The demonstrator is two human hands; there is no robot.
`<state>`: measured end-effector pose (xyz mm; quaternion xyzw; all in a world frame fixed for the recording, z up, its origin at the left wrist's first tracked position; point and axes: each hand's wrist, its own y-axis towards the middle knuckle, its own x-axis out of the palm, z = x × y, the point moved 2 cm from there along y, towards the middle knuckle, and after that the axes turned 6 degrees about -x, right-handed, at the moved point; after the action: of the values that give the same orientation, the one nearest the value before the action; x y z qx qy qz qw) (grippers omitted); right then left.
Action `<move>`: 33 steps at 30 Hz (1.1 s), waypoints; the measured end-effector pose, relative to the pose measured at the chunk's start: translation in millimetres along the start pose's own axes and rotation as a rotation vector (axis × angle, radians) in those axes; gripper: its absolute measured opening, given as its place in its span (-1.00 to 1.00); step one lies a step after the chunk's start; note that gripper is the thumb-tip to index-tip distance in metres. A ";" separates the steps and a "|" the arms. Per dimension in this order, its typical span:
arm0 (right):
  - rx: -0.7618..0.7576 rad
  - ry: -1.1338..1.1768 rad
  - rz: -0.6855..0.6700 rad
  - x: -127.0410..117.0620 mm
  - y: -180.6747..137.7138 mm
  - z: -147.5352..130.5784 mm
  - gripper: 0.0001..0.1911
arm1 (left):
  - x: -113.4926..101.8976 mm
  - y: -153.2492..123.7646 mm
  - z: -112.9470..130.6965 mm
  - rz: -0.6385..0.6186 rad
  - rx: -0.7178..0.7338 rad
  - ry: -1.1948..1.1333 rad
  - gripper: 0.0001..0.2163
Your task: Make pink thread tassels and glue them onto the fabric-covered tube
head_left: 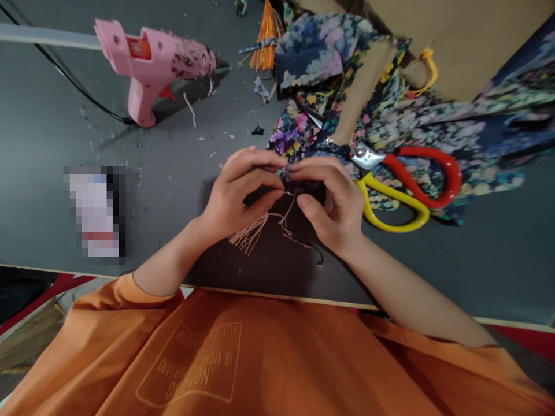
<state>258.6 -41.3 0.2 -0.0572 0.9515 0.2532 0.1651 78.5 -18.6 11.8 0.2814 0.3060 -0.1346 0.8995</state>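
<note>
Over the dark table, my left hand (pixel 243 193) pinches the thin cord end of a pale pink tassel (pixel 249 232) between thumb and fingers. The tassel's strands hang below that hand. My right hand (pixel 332 202) is curled opposite, its index fingertip meeting the left fingertips at a small dark floral scrap (pixel 285 172). The right thumb sits lower, beside the cord (pixel 288 212); what those curled fingers grip is hidden. Just right of this hand lie scissors (pixel 366 156) with one red and one yellow handle, partly on floral fabric (pixel 407 127).
A pink glue gun (pixel 147 63) with a black cable lies at upper left. Below it is a blurred-out rectangular object (pixel 95 214). An orange tassel (pixel 263 43) and cardboard (pixel 463 46) are at the back. A thin dark strip (pixel 319 254) lies near the front edge.
</note>
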 end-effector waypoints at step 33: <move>0.028 -0.001 -0.016 -2.9 6.2 -3.4 -0.90 | -2.3 1.7 -7.8 0.086 -0.216 -0.277 -0.88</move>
<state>259.2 -37.5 6.8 -0.0621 0.9544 0.2386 0.1683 73.7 -12.5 8.8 0.1748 0.1794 -0.0996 0.9630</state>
